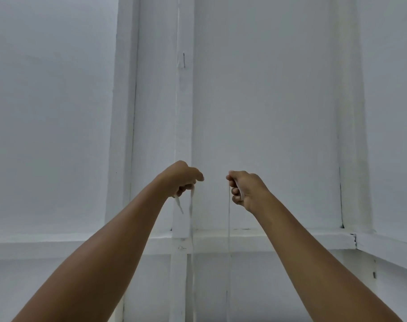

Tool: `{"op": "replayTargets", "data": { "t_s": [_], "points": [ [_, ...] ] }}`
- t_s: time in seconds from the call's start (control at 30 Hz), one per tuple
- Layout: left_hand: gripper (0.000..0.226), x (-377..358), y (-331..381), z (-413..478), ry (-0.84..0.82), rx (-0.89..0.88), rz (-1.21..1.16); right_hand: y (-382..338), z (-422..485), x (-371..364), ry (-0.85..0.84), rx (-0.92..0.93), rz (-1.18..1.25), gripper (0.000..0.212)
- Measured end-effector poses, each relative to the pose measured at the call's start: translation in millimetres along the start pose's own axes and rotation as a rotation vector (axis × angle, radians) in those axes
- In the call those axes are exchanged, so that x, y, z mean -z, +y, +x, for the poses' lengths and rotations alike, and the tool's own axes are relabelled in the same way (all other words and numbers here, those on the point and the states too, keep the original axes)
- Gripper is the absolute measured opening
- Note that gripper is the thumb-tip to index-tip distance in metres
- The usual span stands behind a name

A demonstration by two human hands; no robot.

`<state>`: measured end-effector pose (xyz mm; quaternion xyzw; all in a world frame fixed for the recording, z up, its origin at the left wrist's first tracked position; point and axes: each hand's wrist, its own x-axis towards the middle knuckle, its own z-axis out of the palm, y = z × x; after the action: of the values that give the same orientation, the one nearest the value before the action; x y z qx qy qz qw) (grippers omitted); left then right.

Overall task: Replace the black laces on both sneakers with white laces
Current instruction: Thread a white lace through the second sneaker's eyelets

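I logged 2 hands held up in front of the white wall [267,89]. The left hand [182,180] was curled tight on a white lace [191,206], with a short tipped end poking out under the fist. The right hand [245,189] was curled on a second strand [229,228], which hung straight down out of frame. The hands were near each other, not touching. I couldn't tell if it was 1 lace or 2.
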<state>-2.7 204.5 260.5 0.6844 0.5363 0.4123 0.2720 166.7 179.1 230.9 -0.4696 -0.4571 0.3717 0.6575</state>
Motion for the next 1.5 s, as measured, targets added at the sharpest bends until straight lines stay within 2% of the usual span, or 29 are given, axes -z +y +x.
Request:
{"op": "replayTargets", "data": {
  "t_s": [0.13, 0.27, 0.4, 0.57, 0.67, 0.83, 0.9, 1.0, 1.13, 1.2, 1.3, 1.5],
  "points": [
    [0.009, 0.4, 12.7, 7.7, 0.052, -0.021, -0.251, -12.3, 4.4, -2.8, -0.005, 0.024, -0.002, 0.018],
    [0.015, 0.7, 20.3, 11.5, 0.085, -0.150, -0.492, -22.9, 6.6, -3.3, -0.016, 0.038, 0.009, 0.019],
    [0.019, 4.9, 28.6, 13.5, 0.048, -0.237, -0.676, -36.8, 8.9, -4.4, -0.026, 0.061, 0.001, 0.019],
    [0.034, 11.1, 47.6, 11.8, -0.001, -0.243, -0.864, -55.4, 13.4, -6.8, -0.023, 0.083, -0.003, 0.021],
    [0.044, 13.4, 53.2, 14.1, 0.001, -0.290, -0.823, -60.2, 17.2, -7.0, -0.017, 0.071, -0.011, 0.022],
    [0.014, 16.0, 54.2, 20.5, 0.036, -0.383, -0.624, -68.2, 23.3, -5.6, -0.046, 0.079, 0.057, 0.023],
    [0.009, 15.8, 54.4, 22.8, 0.086, -0.395, -0.577, -74.4, 24.3, -4.8, -0.064, 0.097, 0.097, 0.023],
    [0.018, 17.2, 59.2, 24.9, 0.189, -0.399, -0.483, -88.5, 25.3, -7.5, -0.093, 0.159, 0.142, 0.021],
    [0.042, 21.4, 69.0, 25.1, 0.175, -0.351, -0.445, -105.1, 24.1, -13.5, -0.136, 0.280, 0.185, 0.006],
    [0.043, 23.8, 72.8, 25.0, 0.169, -0.355, -0.440, -111.1, 21.9, -16.6, -0.144, 0.334, 0.166, 0.010],
    [0.031, 25.7, 77.8, 24.6, 0.184, -0.416, -0.465, -118.8, 18.3, -21.9, -0.118, 0.364, 0.183, 0.017],
    [0.016, 29.4, 87.7, 21.2, 0.169, -0.512, -0.682, -124.8, 17.7, -25.4, -0.076, 0.343, 0.204, 0.018]
  ]
}}
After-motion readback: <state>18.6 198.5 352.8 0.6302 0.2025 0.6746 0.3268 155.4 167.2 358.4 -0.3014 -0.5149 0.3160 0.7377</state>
